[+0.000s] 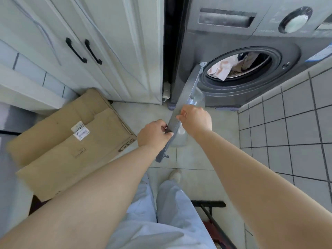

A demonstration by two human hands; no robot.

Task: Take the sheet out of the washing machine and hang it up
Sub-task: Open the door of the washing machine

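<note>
Head view, looking down past both forearms to the floor. Nearest the camera, pale trouser legs and one shoe [175, 175] stand on the floor tiles [199, 159]; a dark-framed rack [212, 212] sits at the lower right, its use not clear. A cardboard box [71, 137] lies on the floor to the left. Midway, the left hand [152, 134] pinches the near edge of the washing machine door [186, 105], fingers curled round its rim, while the right hand [196, 119] grips the same edge slightly farther along, fingers likewise curled over it. The door stands swung wide open, seen edge-on. Beyond it, the washing machine [233, 33] shows its open drum mouth, in which the sheet [222, 67], a pale crumpled cloth, lies beside darker fabric; whether that darker fabric is part of the sheet cannot be told. White cupboard doors [89, 42] flank the machine at left. Judged progress: only the opening of the door is done; reaching in, withdrawing the sheet and hanging it all remain.
</note>
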